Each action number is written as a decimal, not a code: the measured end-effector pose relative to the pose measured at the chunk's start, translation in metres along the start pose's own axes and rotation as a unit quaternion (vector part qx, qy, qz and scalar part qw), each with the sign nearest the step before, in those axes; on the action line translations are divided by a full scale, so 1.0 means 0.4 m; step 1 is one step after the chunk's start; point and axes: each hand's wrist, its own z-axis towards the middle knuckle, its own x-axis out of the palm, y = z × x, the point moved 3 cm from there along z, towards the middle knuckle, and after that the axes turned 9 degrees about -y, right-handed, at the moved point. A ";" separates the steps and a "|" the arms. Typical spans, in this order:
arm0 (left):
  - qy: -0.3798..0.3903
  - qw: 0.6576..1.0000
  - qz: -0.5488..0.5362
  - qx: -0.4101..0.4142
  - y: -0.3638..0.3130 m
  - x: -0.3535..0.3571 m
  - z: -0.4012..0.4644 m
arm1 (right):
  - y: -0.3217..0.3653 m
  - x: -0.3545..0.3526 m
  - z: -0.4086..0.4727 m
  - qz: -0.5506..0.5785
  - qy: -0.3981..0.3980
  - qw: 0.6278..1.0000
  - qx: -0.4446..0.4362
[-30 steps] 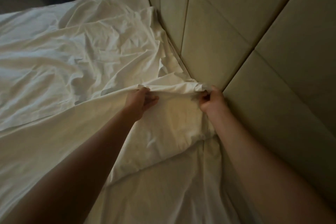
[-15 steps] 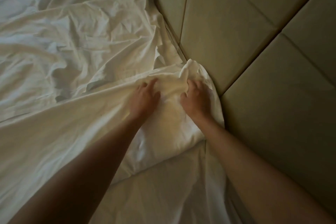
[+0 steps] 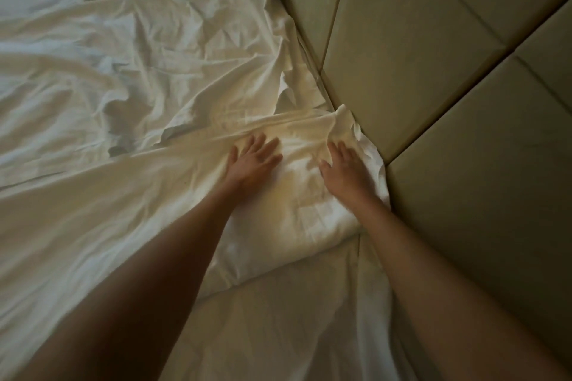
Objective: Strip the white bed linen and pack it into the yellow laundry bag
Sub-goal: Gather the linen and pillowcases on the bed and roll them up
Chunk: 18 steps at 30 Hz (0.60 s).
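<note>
Nearest you, smooth sheet [image 3: 278, 328] covers the bed's edge. Past it, your left hand [image 3: 252, 161] and right hand [image 3: 345, 168] lie flat, fingers spread, on a soft folded bulge of white linen [image 3: 297, 201] against the headboard [image 3: 433, 77], its padded panels matte and seamed. Beyond, the linen lies crumpled in deep creases across the bed.

Plain white crumpled bed linen [image 3: 130, 77], yellowish under the light; beige-olive padded headboard panels [image 3: 402, 49].
</note>
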 end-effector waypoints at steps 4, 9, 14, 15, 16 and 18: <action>-0.008 0.999 0.038 -0.013 -0.048 0.051 -0.117 | 0.021 -0.054 -0.175 0.132 -0.106 0.986 0.003; -0.031 0.997 -0.003 0.070 -0.137 0.099 -0.280 | -0.053 -0.069 -0.398 0.288 -0.355 0.883 0.104; -0.025 0.980 0.117 0.156 -0.200 0.173 -0.350 | -0.126 -0.046 -0.410 0.379 -0.256 0.853 0.251; -0.027 0.975 0.148 0.165 -0.204 0.191 -0.356 | -0.132 -0.046 -0.405 0.397 -0.233 0.853 0.246; -0.030 0.970 0.173 0.167 -0.205 0.203 -0.358 | -0.137 -0.047 -0.397 0.411 -0.219 0.852 0.238; -0.038 0.965 0.202 0.160 -0.201 0.213 -0.357 | -0.149 -0.050 -0.382 0.422 -0.212 0.850 0.233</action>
